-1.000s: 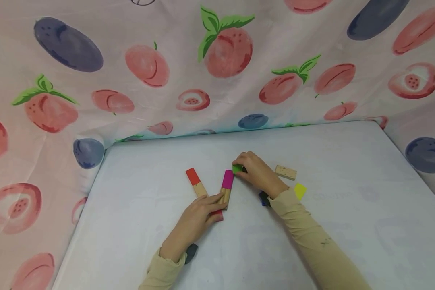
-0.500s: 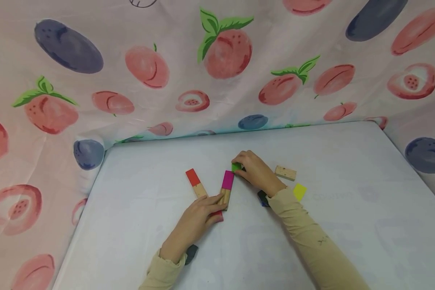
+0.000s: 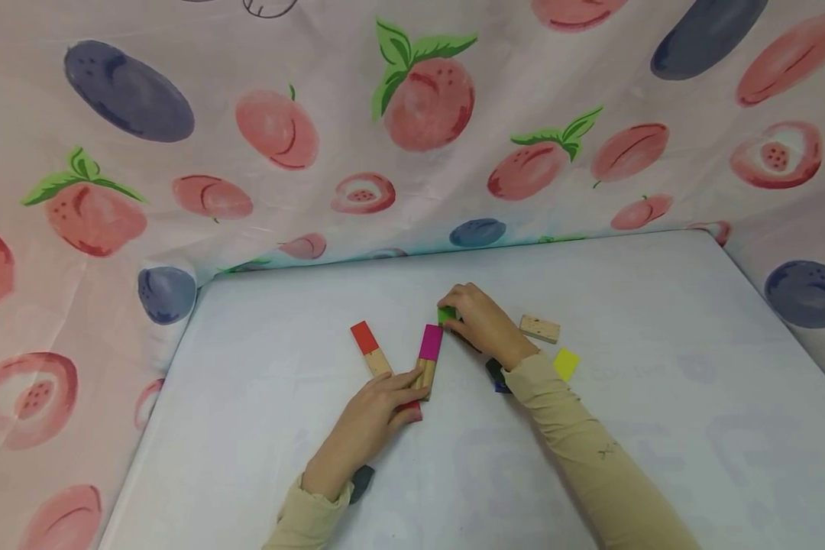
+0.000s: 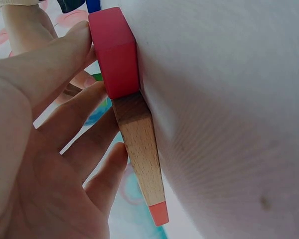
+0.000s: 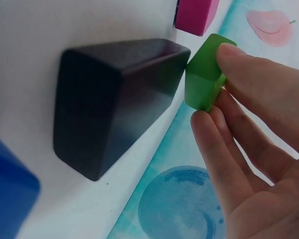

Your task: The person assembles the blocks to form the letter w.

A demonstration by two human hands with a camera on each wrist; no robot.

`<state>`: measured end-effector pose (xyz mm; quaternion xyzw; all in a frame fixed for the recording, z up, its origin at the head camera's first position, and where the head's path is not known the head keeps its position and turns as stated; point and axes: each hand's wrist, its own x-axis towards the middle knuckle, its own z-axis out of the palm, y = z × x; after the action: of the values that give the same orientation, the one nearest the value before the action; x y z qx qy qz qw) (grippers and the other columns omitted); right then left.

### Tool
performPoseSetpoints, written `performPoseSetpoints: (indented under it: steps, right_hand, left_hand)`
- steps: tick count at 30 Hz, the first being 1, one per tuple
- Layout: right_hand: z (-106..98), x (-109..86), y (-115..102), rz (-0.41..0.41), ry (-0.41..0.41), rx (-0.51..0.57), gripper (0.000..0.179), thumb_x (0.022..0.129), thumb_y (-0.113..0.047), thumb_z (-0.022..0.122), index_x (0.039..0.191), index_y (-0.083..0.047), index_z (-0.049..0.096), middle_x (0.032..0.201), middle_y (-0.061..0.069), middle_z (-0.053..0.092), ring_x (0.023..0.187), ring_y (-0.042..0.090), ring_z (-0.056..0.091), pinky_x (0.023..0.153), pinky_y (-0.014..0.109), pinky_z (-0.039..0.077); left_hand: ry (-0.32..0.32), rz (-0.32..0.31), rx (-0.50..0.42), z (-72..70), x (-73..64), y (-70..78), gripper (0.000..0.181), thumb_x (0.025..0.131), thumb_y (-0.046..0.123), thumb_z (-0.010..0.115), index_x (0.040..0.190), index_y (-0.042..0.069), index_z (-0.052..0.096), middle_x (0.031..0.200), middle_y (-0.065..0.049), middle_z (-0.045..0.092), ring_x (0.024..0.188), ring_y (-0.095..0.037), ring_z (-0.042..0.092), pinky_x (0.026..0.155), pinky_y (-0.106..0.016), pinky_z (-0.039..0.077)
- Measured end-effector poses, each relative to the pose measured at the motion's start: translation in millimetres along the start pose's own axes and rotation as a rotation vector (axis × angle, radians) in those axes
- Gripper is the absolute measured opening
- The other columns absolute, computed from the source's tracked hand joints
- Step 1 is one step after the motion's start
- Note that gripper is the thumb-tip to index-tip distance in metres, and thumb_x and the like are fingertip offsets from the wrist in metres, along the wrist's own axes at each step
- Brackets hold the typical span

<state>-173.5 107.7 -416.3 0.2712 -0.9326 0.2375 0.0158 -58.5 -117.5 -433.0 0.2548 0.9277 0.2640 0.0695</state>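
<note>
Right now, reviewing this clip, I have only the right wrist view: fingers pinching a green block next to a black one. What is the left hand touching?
Observer: In the left wrist view, the left hand has its thumb against a red block.
Reviewer: Noted. Is any loose piece lying outside my frame?
Observer: Yes, the head view shows a yellow block on the table, beside the right sleeve.
</note>
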Motion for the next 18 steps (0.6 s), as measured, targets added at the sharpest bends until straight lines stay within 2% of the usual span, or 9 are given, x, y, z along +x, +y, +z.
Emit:
performPoseSetpoints:
  steps: [18]
  right_hand:
    - [2.4,6.2,1.4,0.009,-0.035,-0.027,0.026,0.089,-0.007,0.074,0.113,0.0,0.071,0.114,0.013,0.068,0.106,0.027,0.059,0.092,0.036,0.054]
  left_hand:
    - [0.006,0.011,0.003,0.4,-0.3,-0.6,0.037,0.09,0.024,0.074,0.127,0.021,0.07,0.148,0.0,0.052,0.133,-0.026,0.05,0.112,-0.047,0.041]
